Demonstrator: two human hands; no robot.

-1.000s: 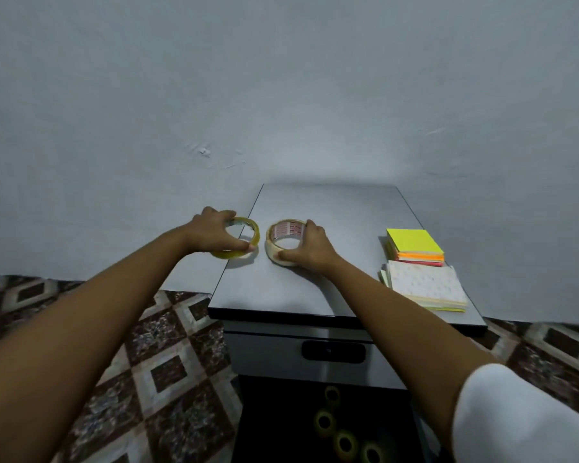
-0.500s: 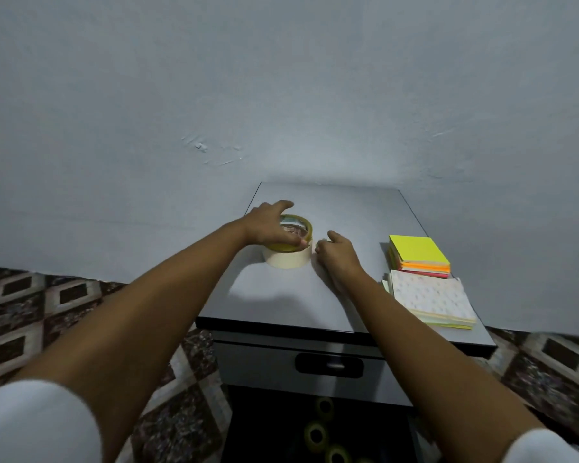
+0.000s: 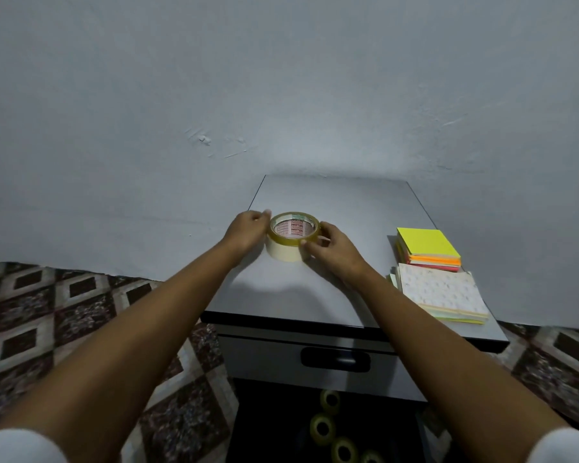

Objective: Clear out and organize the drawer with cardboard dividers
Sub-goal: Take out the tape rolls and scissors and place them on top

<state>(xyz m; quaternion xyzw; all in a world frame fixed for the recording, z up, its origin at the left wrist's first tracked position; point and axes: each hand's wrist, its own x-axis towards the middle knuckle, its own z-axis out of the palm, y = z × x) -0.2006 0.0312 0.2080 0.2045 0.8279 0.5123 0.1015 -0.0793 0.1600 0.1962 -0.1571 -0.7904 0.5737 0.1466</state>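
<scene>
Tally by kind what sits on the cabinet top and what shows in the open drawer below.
Tape on the cabinet top: 2, a yellow roll stacked on a cream roll
Paper pads: 2, a neon pad and a patterned pad
Tape rolls showing in the drawer: 4
Total: 8

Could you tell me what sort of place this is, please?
Probably a room in a home or small office: a grey drawer cabinet stands against a plain wall on patterned floor tiles, with tape rolls and sticky notes on top.
</scene>
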